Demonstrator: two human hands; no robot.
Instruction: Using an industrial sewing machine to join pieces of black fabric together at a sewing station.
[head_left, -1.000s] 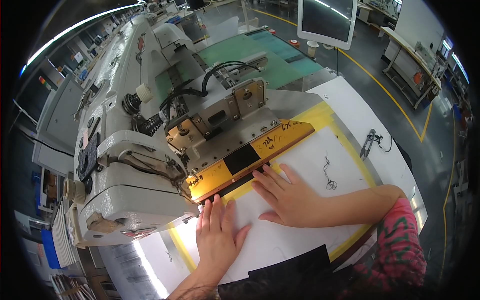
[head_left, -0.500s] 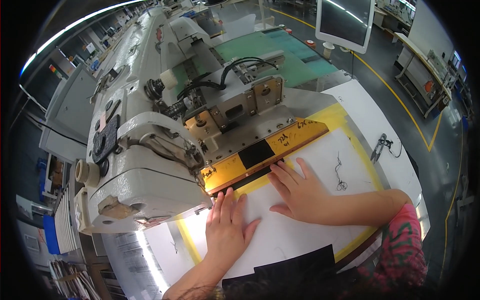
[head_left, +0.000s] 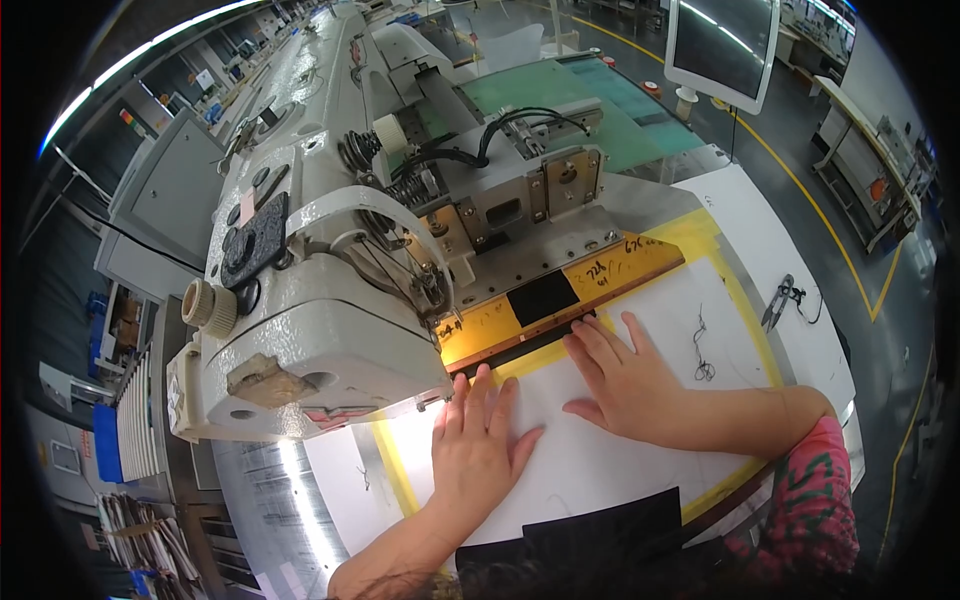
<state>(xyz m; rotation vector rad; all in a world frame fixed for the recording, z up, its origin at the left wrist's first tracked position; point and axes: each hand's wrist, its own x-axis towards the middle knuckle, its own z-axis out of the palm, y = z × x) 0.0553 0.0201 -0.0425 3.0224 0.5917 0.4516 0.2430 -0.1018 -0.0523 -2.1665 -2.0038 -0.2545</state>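
My left hand (head_left: 476, 460) lies open on a white sheet (head_left: 570, 455) edged with yellow tape, its fingertips at the near edge of a narrow black strip (head_left: 520, 355). Farther right, my right hand (head_left: 637, 395) is also open, palm down, its fingertips touching the strip's other end. The strip shows along the front of a yellow clamp plate (head_left: 480, 340) marked with handwriting, and its far side is hidden beneath. A large white sewing machine (head_left: 340, 345) stands just left of the plate; its needle area is partly hidden.
Black pieces of cloth (head_left: 610, 525) lie at the sheet's near edge. Thread snips (head_left: 778, 302) rest on the right side, and a loose tangle of dark thread (head_left: 704, 368) is beside my right hand. A monitor (head_left: 722, 50) and a green surface (head_left: 550, 95) are farther back.
The whole view has shifted, so the machine and table appear farther right. Both hands stay flat at the strip, nearly unmoved relative to it.
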